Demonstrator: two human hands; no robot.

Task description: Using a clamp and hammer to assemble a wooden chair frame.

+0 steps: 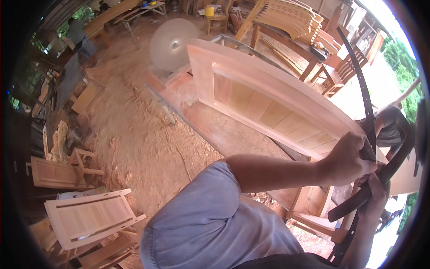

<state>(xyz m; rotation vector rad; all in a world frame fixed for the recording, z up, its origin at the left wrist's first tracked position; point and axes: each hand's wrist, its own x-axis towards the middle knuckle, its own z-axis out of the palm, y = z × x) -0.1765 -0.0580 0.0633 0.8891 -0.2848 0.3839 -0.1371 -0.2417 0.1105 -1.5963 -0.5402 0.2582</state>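
Observation:
A long dark strap (368, 103) with small holes rises from my hands at the right side. My left hand (347, 161) is closed, gripping the strap at the end of my outstretched forearm. Just below it, my right hand (375, 197) has its fingers wrapped round a wider dark part (394, 163) of the strap. A pale wooden panel (273, 89) with a framed row of boards lies tilted on its long edge beside my left hand. A wooden frame (304, 201) is below that forearm.
A blurred round disc (174, 45) stands beyond the panel. Slatted furniture parts (286, 15) and a chair (340, 74) are behind it. Framed panels (89, 215) and offcuts (58, 139) line the left. A person (78, 38) stands far left; another person's leg (387, 125) is at right.

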